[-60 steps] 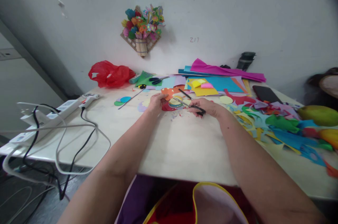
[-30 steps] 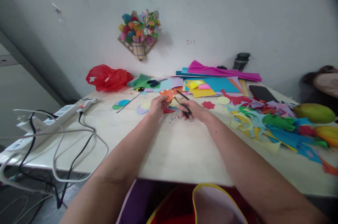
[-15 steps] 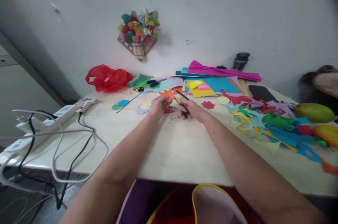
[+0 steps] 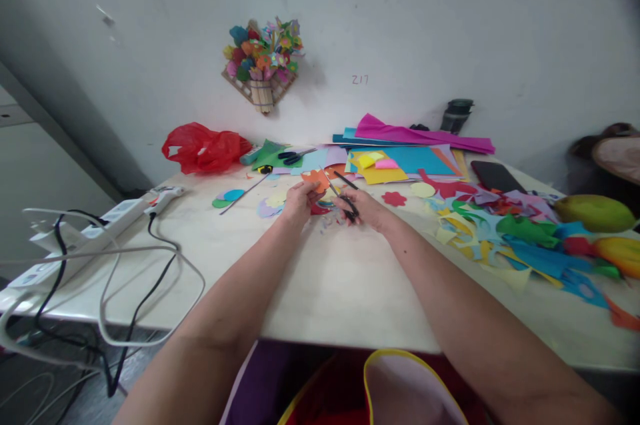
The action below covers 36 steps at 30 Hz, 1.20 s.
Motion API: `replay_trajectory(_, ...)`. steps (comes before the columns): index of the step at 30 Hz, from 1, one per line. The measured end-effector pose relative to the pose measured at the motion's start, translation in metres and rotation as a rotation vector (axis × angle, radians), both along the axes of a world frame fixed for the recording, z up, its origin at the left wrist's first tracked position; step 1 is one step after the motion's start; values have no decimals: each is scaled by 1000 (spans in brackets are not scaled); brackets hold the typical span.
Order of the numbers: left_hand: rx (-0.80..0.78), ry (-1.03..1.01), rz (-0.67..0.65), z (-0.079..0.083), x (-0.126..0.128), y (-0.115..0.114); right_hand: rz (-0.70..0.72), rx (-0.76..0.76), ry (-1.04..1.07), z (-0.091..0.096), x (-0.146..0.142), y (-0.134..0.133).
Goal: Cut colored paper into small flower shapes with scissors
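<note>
My left hand pinches a piece of orange paper by its lower edge. In my right hand is a pair of black-handled scissors, its thin blades pointing up and left beside the orange paper's right edge. A dark pen-like stick lies just beyond the right fingers. Under and around both hands are colored paper cutouts and small scraps; the fingers partly hide them. A red paper flower lies to the right of my right hand.
At left are a power strip with loose cables and a red plastic bag. Another pair of scissors lies behind my hands. Stacked colored paper, a phone and heaped paper scraps are at right.
Almost nothing differs. My right hand and the scissors have shifted very slightly, while my left hand keeps the orange paper in the same place.
</note>
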<state>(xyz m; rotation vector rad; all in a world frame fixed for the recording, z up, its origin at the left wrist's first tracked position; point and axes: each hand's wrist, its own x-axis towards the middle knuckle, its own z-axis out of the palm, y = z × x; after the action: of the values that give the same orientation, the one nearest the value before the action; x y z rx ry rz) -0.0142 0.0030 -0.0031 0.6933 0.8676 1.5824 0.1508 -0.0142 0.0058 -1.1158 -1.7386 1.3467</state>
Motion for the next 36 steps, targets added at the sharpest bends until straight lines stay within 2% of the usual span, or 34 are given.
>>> replay_trajectory(36, 1, -19, 44, -2, 0, 3, -83, -48, 26, 13, -6, -11)
